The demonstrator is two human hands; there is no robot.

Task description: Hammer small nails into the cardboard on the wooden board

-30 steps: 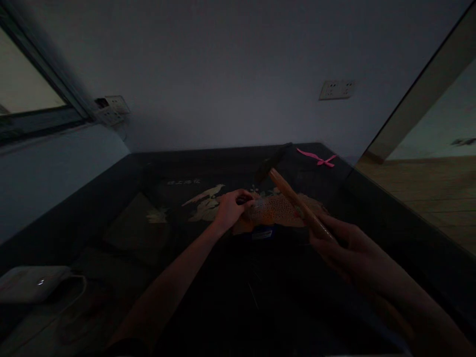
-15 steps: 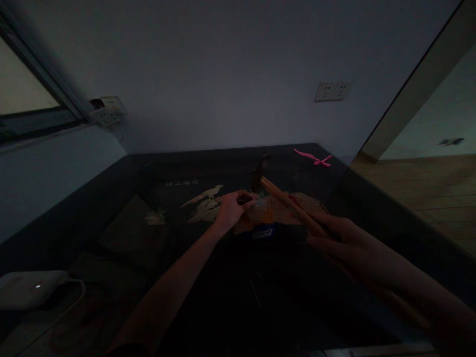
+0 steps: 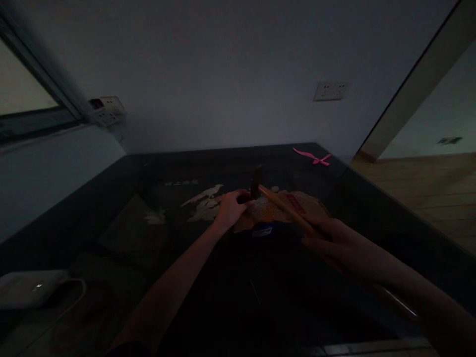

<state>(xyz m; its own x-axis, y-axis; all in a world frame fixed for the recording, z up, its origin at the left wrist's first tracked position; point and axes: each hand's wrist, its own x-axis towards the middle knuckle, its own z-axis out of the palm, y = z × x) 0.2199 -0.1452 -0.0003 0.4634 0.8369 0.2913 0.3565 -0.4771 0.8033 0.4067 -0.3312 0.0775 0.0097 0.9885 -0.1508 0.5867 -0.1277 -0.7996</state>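
My right hand (image 3: pixel 329 238) is closed around the wooden handle of a hammer (image 3: pixel 280 204). The dark hammer head (image 3: pixel 255 184) is right beside the fingertips of my left hand (image 3: pixel 232 209), at their right. Those left fingers are curled with thumb and forefinger close together, and what they pinch, if anything, is hidden in the dimness. Under the hammer lies a flat orange and tan patterned piece (image 3: pixel 267 213) with a red patch, and a small blue label (image 3: pixel 263 230) shows at its near edge.
The dark glossy table (image 3: pixel 238 277) bears a pale bird picture (image 3: pixel 204 198). A pink ribbon-like strip (image 3: pixel 314 157) lies at the back right. A white box with a cord (image 3: pixel 31 288) sits at the near left. Wall sockets (image 3: pixel 330 91) are behind the table.
The hammer head has dropped down toward my left fingertips, and my right hand has shifted slightly left. My left hand stays in place.
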